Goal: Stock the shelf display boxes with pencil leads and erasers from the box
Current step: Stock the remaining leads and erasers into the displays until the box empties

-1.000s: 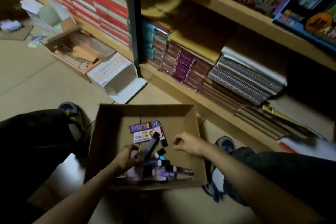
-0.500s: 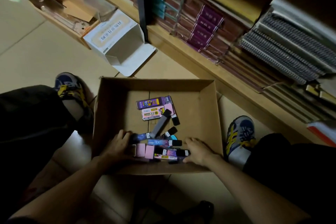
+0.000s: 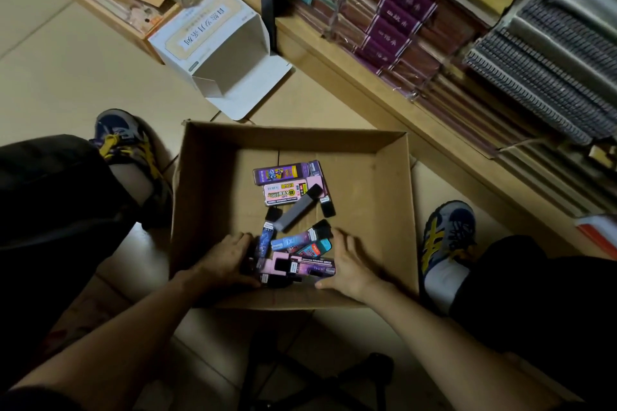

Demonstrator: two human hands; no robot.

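Cardboard box (image 3: 377, 210) sits open on the floor (image 3: 66, 77), between the person's two shoes: left shoe (image 3: 127, 143), right shoe (image 3: 447, 230).

Stock is all inside the box, none in a display box:
- Loose pile of lead cases (image 3: 300, 265) against the near wall, lying crosswise over each other. Mostly purple, pink and black.
- Grey case (image 3: 297, 210) lying diagonally just beyond the pile.
- Purple pack (image 3: 283, 173) and pink pack (image 3: 283, 195) side by side, flat, near the box centre.

Both hands are down in the box, flanking the pile.
- Left hand (image 3: 223, 260): against the pile's left side, fingers over a dark case. Can't tell whether it actually grips anything or just presses.
- Right hand (image 3: 347, 264): palm down, fingers fairly straight and spread, touching the pile's right side. Nothing held.

Surroundings: white carton (image 3: 207, 40) on the floor beyond the box, lying with its end flap open. Wooden shelf (image 3: 367, 90) runs along the right, carrying purple-spined books (image 3: 397, 23) and stacked spiral notebooks (image 3: 551, 77). Second cardboard tray (image 3: 110, 15) beside the white carton, contents too blurred to read.
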